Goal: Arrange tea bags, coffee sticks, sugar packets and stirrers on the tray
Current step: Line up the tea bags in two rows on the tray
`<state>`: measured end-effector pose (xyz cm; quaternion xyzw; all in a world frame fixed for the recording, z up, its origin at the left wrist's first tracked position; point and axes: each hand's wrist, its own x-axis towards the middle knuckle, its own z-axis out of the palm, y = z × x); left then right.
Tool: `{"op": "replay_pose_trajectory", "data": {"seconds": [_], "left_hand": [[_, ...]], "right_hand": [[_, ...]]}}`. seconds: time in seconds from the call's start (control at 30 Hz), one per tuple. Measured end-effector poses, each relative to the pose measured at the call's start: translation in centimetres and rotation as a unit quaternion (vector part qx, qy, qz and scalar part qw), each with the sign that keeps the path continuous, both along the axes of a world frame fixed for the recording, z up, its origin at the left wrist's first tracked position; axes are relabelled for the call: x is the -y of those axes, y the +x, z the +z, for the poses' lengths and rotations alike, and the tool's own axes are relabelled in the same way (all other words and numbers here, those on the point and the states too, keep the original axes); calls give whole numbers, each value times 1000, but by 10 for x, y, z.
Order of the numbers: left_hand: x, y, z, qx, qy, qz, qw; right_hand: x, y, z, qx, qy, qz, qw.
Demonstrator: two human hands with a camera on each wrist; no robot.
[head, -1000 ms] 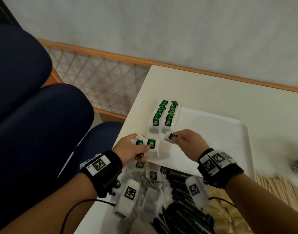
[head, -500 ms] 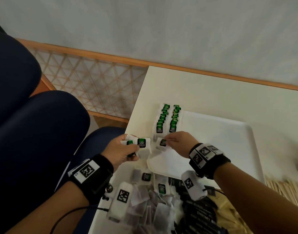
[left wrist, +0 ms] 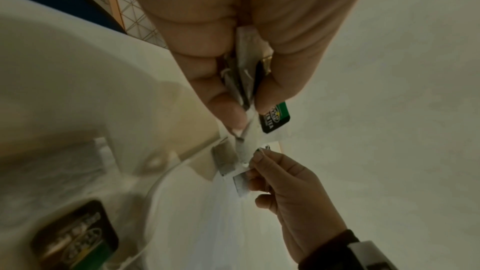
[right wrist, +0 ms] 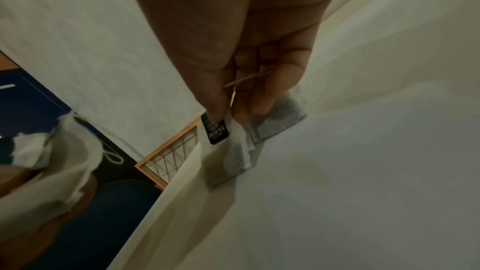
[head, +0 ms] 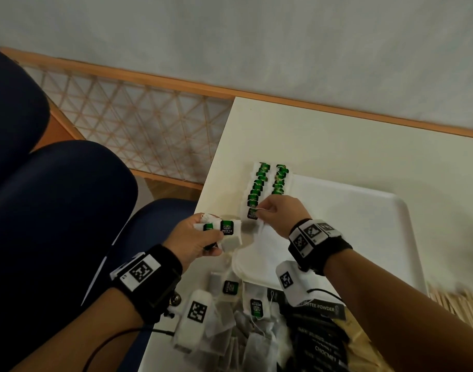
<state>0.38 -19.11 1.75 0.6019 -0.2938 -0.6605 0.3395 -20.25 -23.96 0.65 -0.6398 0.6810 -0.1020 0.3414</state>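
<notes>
Having been carried from mid-air, a green-tagged white paper tea bag [head: 252,214] is now pinched in the right hand [head: 279,214] at the left row's near end on the white plastic tray [head: 364,224], seemingly touching down; spare bags [head: 224,232] are clamped in the left hand [head: 193,237].

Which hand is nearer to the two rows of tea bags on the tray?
Right. The right hand sets a tea bag at the rows; the left hand is off the tray's left edge.

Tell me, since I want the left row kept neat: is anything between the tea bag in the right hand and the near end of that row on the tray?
Nothing visible. The right hand pinches the green-tagged paper tea bag right at the left row's near end, over the white plastic tray.
</notes>
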Motion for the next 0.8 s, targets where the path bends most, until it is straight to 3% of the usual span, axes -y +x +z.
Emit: {"op": "replay_pose_trajectory", "data": {"seconds": [0.2, 0.33, 0.43, 0.6, 0.8], "left_hand": [[2, -9, -2, -3, -2, -25, 1000], [1, -15, -3, -5, -9, -42, 999], [0, -20, -3, -3, -18, -50, 999], [-2, -20, 0, -12, -14, -27, 999], [-3, -11, -1, -19, -2, -14, 1000]], "right_hand": [[-14, -4, 3, 75, -81, -20, 994], [-35, 6, 16, 165, -11, 33, 986], [-43, 8, 16, 201, -8, 39, 979], [-40, -3, 9, 173, 9, 18, 985], [-28, -31, -9, 61, 26, -5, 998]]}}
